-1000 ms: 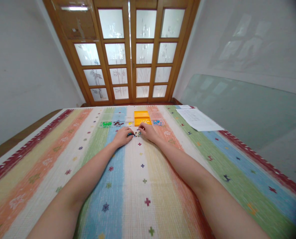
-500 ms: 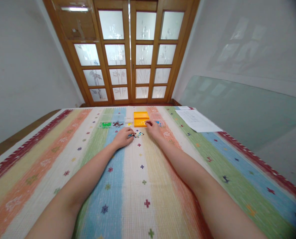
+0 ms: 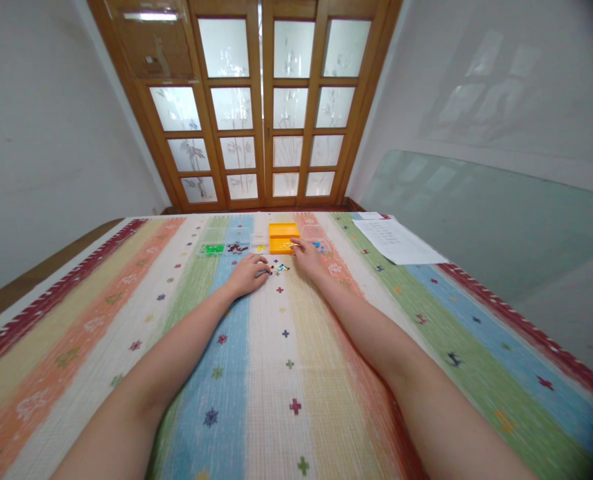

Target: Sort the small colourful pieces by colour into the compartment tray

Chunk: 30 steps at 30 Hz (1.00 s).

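A small scatter of mixed-coloured bead-like pieces (image 3: 281, 268) lies on the striped tablecloth between my hands. My left hand (image 3: 248, 275) rests at the left side of these pieces, fingers curled in and tips at their edge; whatever is between the tips is too small to name. Over the front right corner of the open orange box (image 3: 284, 230) is my right hand (image 3: 306, 257), its fingers stretched out and slightly apart, with nothing visible in them. Small pale pieces show inside the box's front part.
Clear boxes hold green pieces (image 3: 213, 250), dark brown pieces (image 3: 237, 248), yellow pieces (image 3: 261, 248) and blue pieces (image 3: 318, 246). A printed paper sheet (image 3: 396, 241) lies at the far right of the tablecloth (image 3: 271, 373). Beyond the table stand glazed wooden doors (image 3: 261, 107).
My right hand's fingers have spread from a pinch over the orange box. My left hand's fingers have shifted slightly at the pieces, leaving fewer showing beside them.
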{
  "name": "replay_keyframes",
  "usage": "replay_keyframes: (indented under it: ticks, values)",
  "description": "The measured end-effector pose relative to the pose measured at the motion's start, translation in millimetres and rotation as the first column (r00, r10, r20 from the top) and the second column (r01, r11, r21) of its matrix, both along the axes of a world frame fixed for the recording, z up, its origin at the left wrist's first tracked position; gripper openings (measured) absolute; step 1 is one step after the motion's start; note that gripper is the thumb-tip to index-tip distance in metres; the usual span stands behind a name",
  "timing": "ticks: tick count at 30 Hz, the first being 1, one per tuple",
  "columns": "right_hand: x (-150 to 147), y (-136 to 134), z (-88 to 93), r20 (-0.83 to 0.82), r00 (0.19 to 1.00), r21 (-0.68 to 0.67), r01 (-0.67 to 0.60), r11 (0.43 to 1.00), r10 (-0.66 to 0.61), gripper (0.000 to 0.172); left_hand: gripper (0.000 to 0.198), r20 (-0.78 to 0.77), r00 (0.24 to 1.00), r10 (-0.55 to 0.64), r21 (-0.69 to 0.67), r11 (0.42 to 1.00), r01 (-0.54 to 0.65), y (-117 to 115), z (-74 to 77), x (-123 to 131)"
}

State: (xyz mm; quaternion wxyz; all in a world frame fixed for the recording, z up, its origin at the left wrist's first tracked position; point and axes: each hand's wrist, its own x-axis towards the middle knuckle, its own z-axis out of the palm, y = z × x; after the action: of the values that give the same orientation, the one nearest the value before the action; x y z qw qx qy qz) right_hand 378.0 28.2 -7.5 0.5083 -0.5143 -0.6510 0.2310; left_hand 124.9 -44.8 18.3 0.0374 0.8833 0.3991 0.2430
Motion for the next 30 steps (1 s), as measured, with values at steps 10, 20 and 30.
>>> replay_keyframes:
  ticks: [10,20,30]
  values:
    - [-3.8,-2.3,-0.7,0.104,0.994,0.017,-0.025,1.0,0.023,0.026,0.028,0.013,1.0,-0.018,0.025,1.0,0.018,-0.6,2.1,1.5]
    - [-4.4,-2.8,-1.8,0.081,0.996,0.047,-0.041,0.998,0.037,0.023,0.036,-0.095,0.987,-0.133,0.026,0.99,0.136,3.8,-3.8,3.6]
    - [-5.2,-3.4,-0.5,0.08,0.996,0.038,-0.051,0.998,0.048,0.024,0.037,0.075,0.996,-0.041,0.082,0.996,0.035,8.6,-5.0,1.2]
